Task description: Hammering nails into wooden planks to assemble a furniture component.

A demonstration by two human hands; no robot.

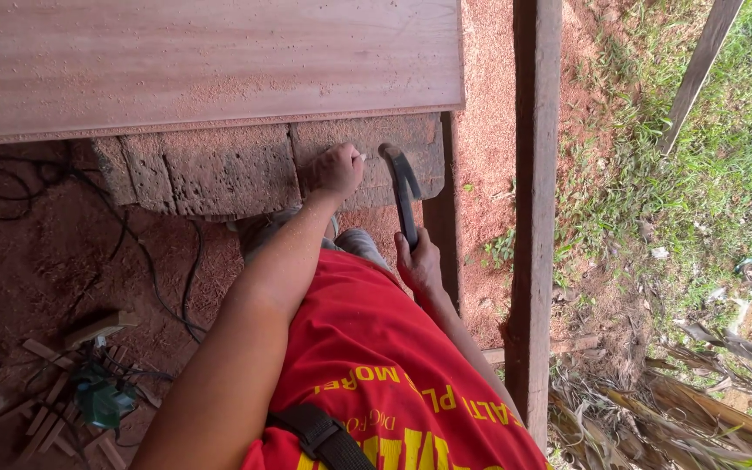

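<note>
Under board (211,61): right hand (419,265) grips hammer (404,187).

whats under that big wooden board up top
Under the wooden board, rough dusty blocks show; the left hand presses against them, and the right hand holds a hammer. Anything further beneath the board is hidden.

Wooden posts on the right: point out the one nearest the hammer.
The thick upright post beside the sawdust, just right of the hammer that the right hand grips. The thinner post leans farther off, over the grass.
</note>
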